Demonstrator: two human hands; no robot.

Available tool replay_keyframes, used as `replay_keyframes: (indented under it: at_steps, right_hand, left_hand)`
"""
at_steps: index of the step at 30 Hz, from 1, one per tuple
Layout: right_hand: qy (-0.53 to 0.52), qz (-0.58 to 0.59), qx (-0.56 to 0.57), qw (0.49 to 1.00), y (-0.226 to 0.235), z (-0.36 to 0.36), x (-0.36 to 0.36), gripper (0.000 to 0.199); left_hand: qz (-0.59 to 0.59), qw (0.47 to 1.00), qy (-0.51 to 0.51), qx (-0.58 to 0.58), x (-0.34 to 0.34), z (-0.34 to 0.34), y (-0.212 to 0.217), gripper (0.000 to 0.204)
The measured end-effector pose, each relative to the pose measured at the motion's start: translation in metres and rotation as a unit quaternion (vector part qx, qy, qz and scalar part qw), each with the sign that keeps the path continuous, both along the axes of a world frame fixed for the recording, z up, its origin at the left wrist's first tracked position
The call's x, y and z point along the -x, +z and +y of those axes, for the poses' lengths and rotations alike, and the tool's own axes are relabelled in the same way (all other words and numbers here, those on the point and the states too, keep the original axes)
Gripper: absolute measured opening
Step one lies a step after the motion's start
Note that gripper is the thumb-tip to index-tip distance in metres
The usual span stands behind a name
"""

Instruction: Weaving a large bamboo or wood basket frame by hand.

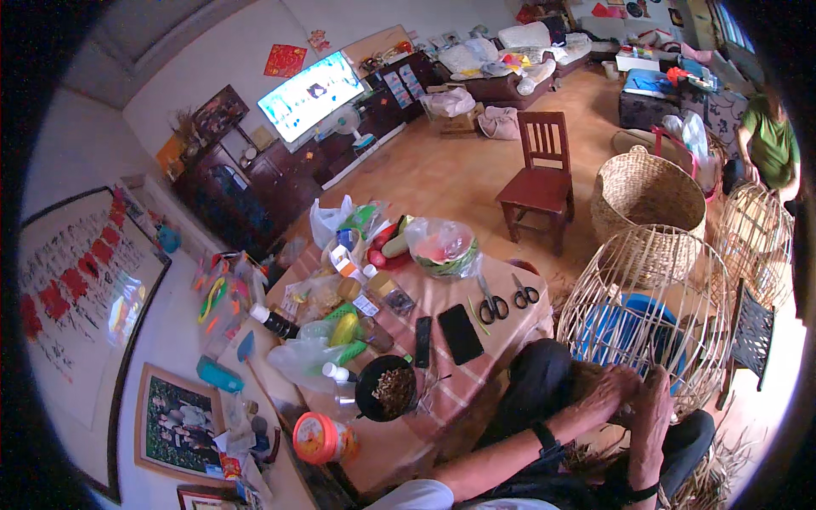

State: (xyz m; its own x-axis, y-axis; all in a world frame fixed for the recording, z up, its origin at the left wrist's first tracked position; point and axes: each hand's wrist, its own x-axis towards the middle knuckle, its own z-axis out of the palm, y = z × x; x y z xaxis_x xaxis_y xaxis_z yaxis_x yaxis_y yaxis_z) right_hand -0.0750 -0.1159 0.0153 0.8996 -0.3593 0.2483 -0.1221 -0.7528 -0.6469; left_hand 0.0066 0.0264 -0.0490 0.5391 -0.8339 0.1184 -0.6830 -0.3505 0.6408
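Both my hands meet above my lap, at the near side of an open-ribbed basket frame [650, 263] of thin pale strips. My left hand [614, 391] comes in from the left with its fingers curled closed. Close beside it, my right hand [653, 395] is raised, its fingers closed too. What they pinch is small and hidden between them; I cannot make out whether it is a strip of the frame. A blue tub [633, 327] shows through the ribs. Dry loose strips [710, 467] lie around my legs.
At left, a cloth-covered table [450, 391] holds scissors [493, 308], a black tablet [461, 334], a black bowl [387, 388], bottles and produce. Beyond stand a red-brown chair [544, 170] and a finished woven basket [650, 191]. Another person [769, 144] sits far right by a second frame [756, 229].
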Motion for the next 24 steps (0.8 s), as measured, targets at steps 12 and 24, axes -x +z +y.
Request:
replay_keyframes:
  at_steps: [12,24]
  right_hand:
    - [-0.063,-0.063,-0.458,0.884,-0.041,-0.073,0.006,0.028]
    - [-0.019,-0.026,-0.642,0.766,-0.037,-0.039,0.070,0.017]
  left_hand:
    - [-0.111,0.988,0.071,0.076,0.003,-0.018,0.004,0.046]
    - [-0.032,0.987,0.068,0.145,-0.001,-0.006,0.034,0.037]
